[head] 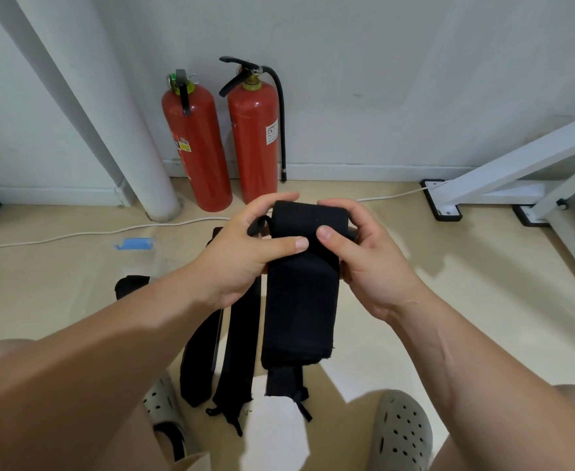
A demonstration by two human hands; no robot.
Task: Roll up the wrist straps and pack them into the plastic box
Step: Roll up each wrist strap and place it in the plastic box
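I hold a black wrist strap (301,300) up in front of me, its top end rolled over and its tail hanging down. My left hand (245,253) grips the roll's left side, thumb across the front. My right hand (357,246) grips the right side, thumb on the front as well. Two more black straps (235,351) lie flat on the floor below, side by side. A further black strap piece (131,285) shows left of my forearm. A clear plastic box with a blue clip (135,244) is faintly visible on the floor at left.
Two red fire extinguishers (252,137) stand against the wall ahead, beside a white pipe (109,107). A white cable (75,234) runs across the floor. A white table frame (517,161) stands at right. My sandalled feet (401,433) are at the bottom.
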